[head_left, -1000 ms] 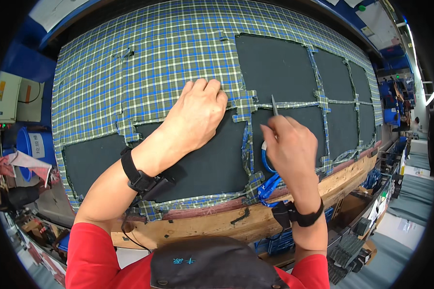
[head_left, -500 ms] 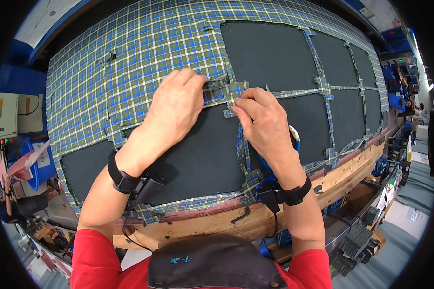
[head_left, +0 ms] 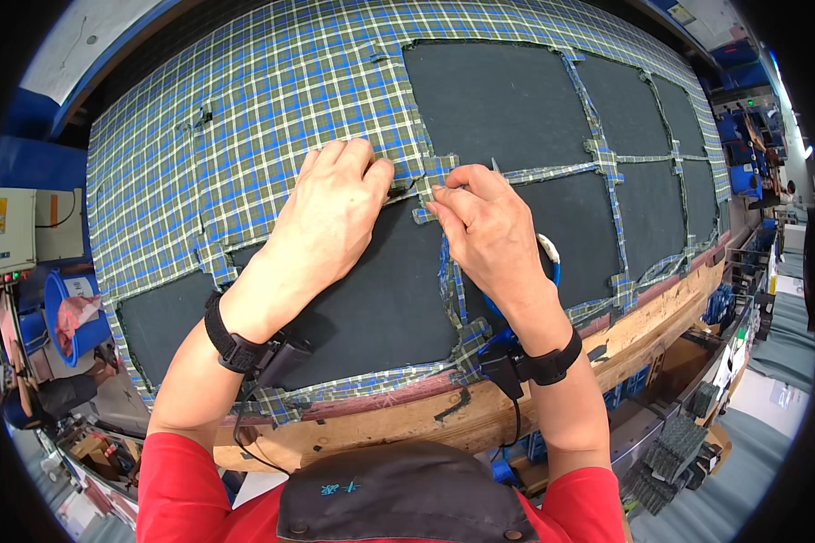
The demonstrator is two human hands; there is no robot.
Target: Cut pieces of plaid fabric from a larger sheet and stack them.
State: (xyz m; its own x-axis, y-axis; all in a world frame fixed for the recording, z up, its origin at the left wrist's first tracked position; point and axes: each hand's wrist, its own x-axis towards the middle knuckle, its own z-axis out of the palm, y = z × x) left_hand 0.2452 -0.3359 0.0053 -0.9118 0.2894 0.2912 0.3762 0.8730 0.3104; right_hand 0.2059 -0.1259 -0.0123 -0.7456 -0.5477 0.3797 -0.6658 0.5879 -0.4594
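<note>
A layered sheet of plaid fabric in blue, green and white lies spread over a dark surface, with large rectangular openings cut in it. My left hand is closed, its curled fingers on the fabric edge above the near middle opening. To its right, my right hand pinches the narrow fabric strip at a crossing. Scissors with a blue and white handle hang in the right hand; their tip shows above the knuckles, while most of the blades is hidden. The fingertips of the left hand are partly hidden.
A worn wooden edge borders the table's near side. Black wrist straps with small boxes and cables sit on both forearms. A blue bin stands at left, a grey cabinet behind it. Stacks of dark cut pieces lie at lower right.
The dark flap of fabric edge that stood raised by my left fingertips no longer shows there. Both hands have shifted only slightly; my right hand keeps its pinch on the strip.
</note>
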